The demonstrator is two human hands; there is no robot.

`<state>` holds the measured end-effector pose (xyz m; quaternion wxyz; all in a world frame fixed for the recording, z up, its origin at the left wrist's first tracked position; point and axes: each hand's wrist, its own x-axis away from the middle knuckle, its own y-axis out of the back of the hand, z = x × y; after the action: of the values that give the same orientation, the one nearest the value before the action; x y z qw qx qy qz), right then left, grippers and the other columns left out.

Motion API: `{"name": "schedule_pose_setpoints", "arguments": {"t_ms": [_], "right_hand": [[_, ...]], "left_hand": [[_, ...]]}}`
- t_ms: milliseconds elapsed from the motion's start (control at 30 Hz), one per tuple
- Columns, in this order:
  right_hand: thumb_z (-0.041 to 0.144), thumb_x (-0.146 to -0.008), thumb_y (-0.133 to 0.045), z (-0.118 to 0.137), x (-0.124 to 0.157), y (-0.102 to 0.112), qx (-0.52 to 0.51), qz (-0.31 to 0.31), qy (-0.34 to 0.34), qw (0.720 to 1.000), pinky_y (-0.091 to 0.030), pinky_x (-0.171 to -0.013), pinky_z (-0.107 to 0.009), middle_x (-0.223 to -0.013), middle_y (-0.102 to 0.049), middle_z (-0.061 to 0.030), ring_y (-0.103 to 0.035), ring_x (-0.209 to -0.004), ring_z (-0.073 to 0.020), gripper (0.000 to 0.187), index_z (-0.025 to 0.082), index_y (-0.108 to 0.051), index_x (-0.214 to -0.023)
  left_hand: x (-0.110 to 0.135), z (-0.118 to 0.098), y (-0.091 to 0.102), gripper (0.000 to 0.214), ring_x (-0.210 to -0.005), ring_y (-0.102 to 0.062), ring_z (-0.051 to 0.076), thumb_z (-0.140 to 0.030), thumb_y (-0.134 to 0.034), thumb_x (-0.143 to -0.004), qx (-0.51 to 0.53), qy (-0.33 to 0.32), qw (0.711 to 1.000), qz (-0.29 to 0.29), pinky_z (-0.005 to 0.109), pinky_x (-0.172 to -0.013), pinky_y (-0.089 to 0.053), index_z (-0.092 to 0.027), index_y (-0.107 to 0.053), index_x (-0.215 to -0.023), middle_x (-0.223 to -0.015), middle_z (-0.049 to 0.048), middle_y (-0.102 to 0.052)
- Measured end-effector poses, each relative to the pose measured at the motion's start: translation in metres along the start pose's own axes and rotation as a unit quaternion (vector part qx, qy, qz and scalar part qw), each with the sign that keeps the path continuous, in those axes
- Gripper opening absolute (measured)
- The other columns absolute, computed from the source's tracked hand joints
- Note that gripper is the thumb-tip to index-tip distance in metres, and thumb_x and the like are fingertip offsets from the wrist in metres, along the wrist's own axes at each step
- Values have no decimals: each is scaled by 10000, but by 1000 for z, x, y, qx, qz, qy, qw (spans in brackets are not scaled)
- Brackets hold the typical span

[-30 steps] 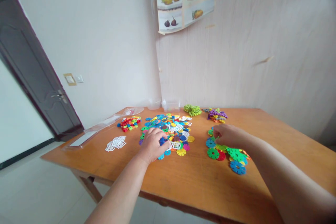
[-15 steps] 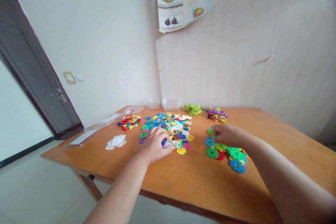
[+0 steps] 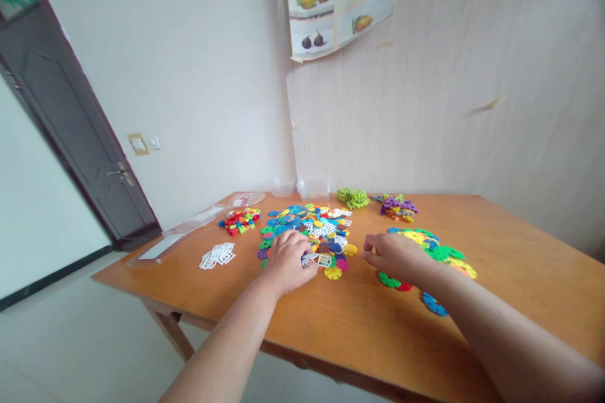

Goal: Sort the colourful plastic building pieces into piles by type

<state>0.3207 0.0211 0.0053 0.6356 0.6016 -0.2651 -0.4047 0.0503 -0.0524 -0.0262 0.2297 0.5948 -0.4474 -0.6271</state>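
My left hand [image 3: 289,262] rests over the near side of a mixed pile of colourful slotted plastic discs [image 3: 290,217]. Its fingers are bent and its thumb stands apart, touching or close to white window-shaped pieces [image 3: 324,261]; the fingertips are partly hidden. My right hand [image 3: 394,257] hovers at the left of a second, smaller group of discs. Its fingers are curled with a small gap at the thumb, and no piece shows in them. From under that wrist and forearm peek green [image 3: 389,279], red and blue discs [image 3: 433,304], with yellow ones beyond.
White window pieces [image 3: 217,255] lie in a separate heap on the left. Small red and mixed blocks [image 3: 240,221], light-green pieces [image 3: 352,198] and purple-orange pieces [image 3: 398,207] form heaps farther back. Clear plastic containers [image 3: 314,189] stand by the wall; flat clear lids [image 3: 174,236] lie along the left edge.
My right hand has moved left, off the smaller disc group, uncovering yellow and green discs behind it. My left hand stays at the big pile. The view has shifted slightly.
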Motion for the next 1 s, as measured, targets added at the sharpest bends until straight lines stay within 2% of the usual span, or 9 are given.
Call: {"name": "schedule_pose_setpoints", "arguments": {"t_ms": [133, 267, 400, 533, 633, 733, 833, 1000], "right_hand": [[386, -895, -504, 0, 1, -1, -5, 1, 7, 1000, -285, -574, -264, -850, -744, -51, -647, -737, -196, 242, 240, -693, -936], [380, -904, -492, -1, 1, -3, -21, 0, 17, 1000, -297, -575, -263, -827, -738, -48, -641, -704, -183, 248, 240, -695, -922], [381, -920, -467, 0, 2, -5, -38, -19, 37, 998, -308, -583, -266, -829, -730, -43, -635, -700, -175, 262, 239, -686, -894], [387, -939, -439, 2, 3, -7, -31, -33, 56, 997, -308, -593, -270, -801, -720, -39, -627, -704, -173, 289, 227, -655, -833], [377, -945, -424, 4, 4, -8, -17, -34, 68, 997, -301, -596, -272, -783, -716, -39, -624, -705, -175, 299, 222, -646, -817], [367, -939, -429, 6, 5, -9, -5, -29, 73, 997, -293, -592, -273, -786, -721, -43, -626, -703, -179, 291, 223, -654, -823], [352, -927, -445, 7, 6, -9, 3, -19, 76, 997, -287, -588, -271, -790, -726, -47, -634, -709, -185, 271, 223, -660, -825], [332, -925, -442, 8, 7, -9, 12, -21, 76, 997, -274, -581, -272, -781, -729, -50, -642, -709, -188, 270, 220, -655, -802]], "left_hand": [[1, 1, 0, 38, -1158, -494, 256, -281, -670, -803, -5, 0, 1000, -22, 423, -998, -356, -248, -682, -817, -1090, 21, -688], [0, 5, 2, 196, -1114, -526, 233, -324, -556, -916, -19, 19, 998, -58, 400, -963, -364, -245, -704, -815, -1031, 24, -707], [-3, 19, 3, 263, -983, -583, 207, -359, -500, -953, -31, 113, 988, -103, 343, -877, -393, -233, -719, -882, -967, 45, -717], [-3, 44, 6, 289, -925, -624, 189, -377, -477, -961, -9, 233, 963, -135, 289, -820, -404, -233, -724, -918, -947, 41, -736], [-2, 63, 9, 274, -890, -644, 193, -385, -480, -955, 10, 334, 933, -134, 273, -750, -403, -251, -719, -964, -927, 33, -743], [1, 80, 14, 260, -892, -653, 209, -385, -502, -939, -1, 421, 896, -144, 286, -753, -413, -268, -690, -1074, -957, 40, -742], [6, 92, 23, 277, -928, -652, 233, -387, -498, -931, -35, 459, 877, -139, 315, -798, -426, -274, -671, -1114, -974, 59, -737], [22, 105, 47, 334, -1032, -601, 308, -387, -416, -941, -128, 466, 869, -104, 420, -862, -419, -276, -721, -1020, -1020, 96, -723]]}}
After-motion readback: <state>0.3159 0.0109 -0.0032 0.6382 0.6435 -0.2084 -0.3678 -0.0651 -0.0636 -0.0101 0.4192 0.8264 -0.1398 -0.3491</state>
